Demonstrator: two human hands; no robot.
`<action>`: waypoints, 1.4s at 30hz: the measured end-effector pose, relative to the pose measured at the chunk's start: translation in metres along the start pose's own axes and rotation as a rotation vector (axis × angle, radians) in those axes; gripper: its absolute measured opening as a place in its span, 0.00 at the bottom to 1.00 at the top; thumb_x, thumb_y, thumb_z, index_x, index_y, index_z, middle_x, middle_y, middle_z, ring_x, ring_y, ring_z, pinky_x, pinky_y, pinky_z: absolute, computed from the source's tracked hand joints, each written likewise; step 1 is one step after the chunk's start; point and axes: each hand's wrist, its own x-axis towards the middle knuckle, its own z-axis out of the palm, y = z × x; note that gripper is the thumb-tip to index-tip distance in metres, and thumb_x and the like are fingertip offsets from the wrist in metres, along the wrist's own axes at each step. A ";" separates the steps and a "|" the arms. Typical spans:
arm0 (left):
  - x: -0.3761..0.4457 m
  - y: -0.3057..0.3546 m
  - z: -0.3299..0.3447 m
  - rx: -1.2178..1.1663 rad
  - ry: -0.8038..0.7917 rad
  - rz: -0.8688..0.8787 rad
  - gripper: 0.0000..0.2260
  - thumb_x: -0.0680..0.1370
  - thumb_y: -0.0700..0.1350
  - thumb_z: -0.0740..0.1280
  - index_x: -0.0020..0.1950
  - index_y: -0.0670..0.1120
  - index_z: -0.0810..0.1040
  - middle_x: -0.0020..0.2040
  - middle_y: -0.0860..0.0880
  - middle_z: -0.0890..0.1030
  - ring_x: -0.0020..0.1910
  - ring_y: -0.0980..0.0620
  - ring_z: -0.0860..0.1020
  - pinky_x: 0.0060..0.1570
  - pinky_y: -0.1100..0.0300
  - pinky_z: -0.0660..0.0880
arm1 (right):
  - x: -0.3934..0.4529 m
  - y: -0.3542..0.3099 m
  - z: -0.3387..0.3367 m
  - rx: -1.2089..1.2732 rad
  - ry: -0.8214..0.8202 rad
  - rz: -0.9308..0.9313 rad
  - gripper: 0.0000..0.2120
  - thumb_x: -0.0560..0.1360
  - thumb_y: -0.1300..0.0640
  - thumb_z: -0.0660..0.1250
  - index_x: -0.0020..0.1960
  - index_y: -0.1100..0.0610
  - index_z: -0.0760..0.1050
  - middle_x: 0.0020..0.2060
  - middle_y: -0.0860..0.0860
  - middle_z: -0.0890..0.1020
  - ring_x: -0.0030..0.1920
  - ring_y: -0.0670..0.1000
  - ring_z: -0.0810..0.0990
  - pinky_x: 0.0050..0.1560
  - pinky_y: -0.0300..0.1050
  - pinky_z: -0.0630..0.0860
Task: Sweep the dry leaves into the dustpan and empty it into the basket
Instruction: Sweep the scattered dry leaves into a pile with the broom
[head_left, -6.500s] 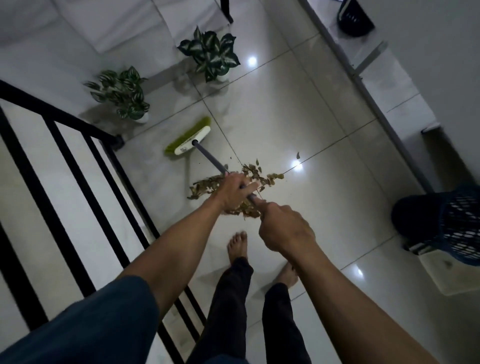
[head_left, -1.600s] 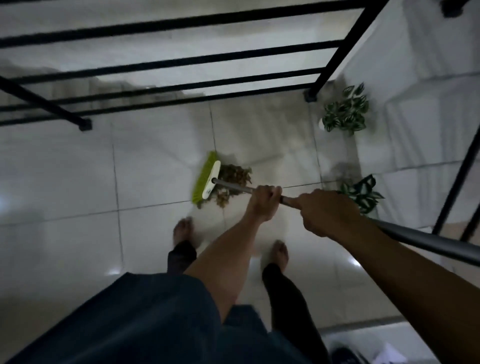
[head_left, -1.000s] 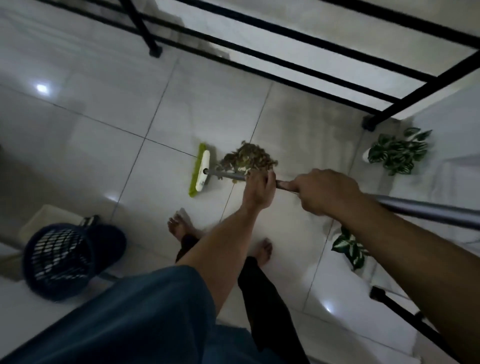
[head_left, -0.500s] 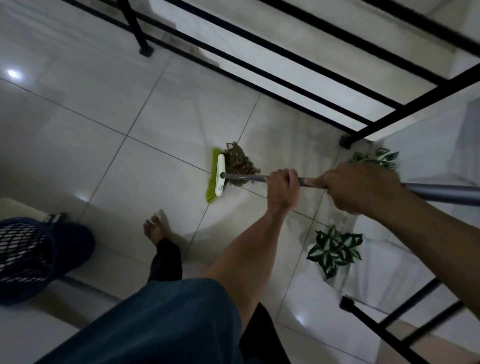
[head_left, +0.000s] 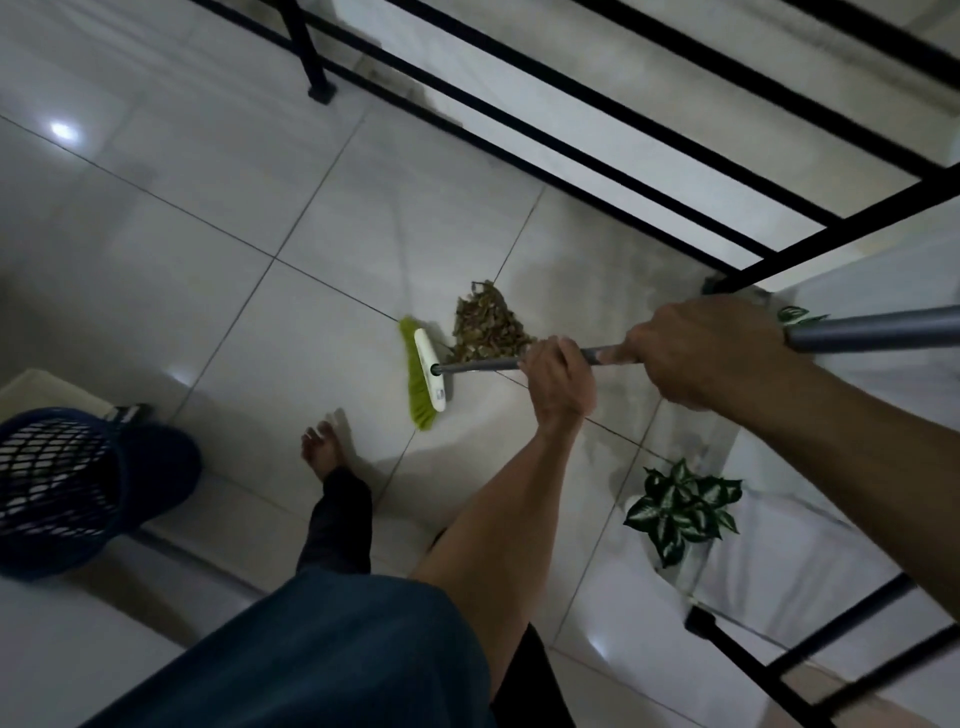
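Since half a second ago the green bristles have slid away from the pile, leaving a small gap where they had been pressed against it, and the blue basket now shows more fully at the left edge. Both hands are wrapped tight on the grey metal broom handle (head_left: 872, 328): the left hand (head_left: 560, 378) has its fingers curled over the thin lower stretch of the shaft, and the right hand (head_left: 704, 358) is fisted around it higher up, just beside the left, where the shaft thickens. From the left hand the shaft runs to the white broom head with lime-green bristles (head_left: 425, 374), which stands on the glossy pale tiled floor (head_left: 218, 249). The heap of dry brown leaves (head_left: 488, 327) lies on the far side of the shaft, just beside the head. A bare foot (head_left: 321, 452) in a dark trouser leg stands near the bristles. The dark blue mesh plastic basket (head_left: 57, 488) sits well apart at the left. A small potted plant with green-and-white leaves (head_left: 680, 506) stands below the right forearm, and a black metal railing (head_left: 597, 135) crosses the top.
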 end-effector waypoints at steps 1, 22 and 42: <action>-0.005 0.014 0.007 0.025 0.017 -0.016 0.29 0.79 0.52 0.36 0.51 0.38 0.73 0.45 0.38 0.79 0.47 0.39 0.77 0.48 0.57 0.69 | 0.000 0.005 -0.002 -0.030 0.000 0.011 0.22 0.85 0.58 0.56 0.77 0.46 0.69 0.52 0.52 0.79 0.43 0.53 0.76 0.41 0.46 0.72; 0.044 0.050 -0.032 0.169 -0.437 0.289 0.15 0.76 0.46 0.53 0.29 0.49 0.65 0.28 0.50 0.69 0.33 0.49 0.69 0.41 0.56 0.60 | -0.022 -0.015 0.013 0.564 0.048 0.278 0.33 0.83 0.58 0.60 0.81 0.31 0.57 0.46 0.51 0.78 0.32 0.49 0.68 0.32 0.46 0.67; 0.097 0.049 -0.054 0.639 -1.342 0.678 0.12 0.80 0.45 0.55 0.37 0.44 0.67 0.34 0.37 0.79 0.36 0.36 0.78 0.38 0.47 0.74 | -0.012 -0.055 0.007 1.381 -0.294 0.559 0.22 0.85 0.51 0.59 0.77 0.39 0.69 0.47 0.51 0.82 0.44 0.57 0.85 0.48 0.57 0.84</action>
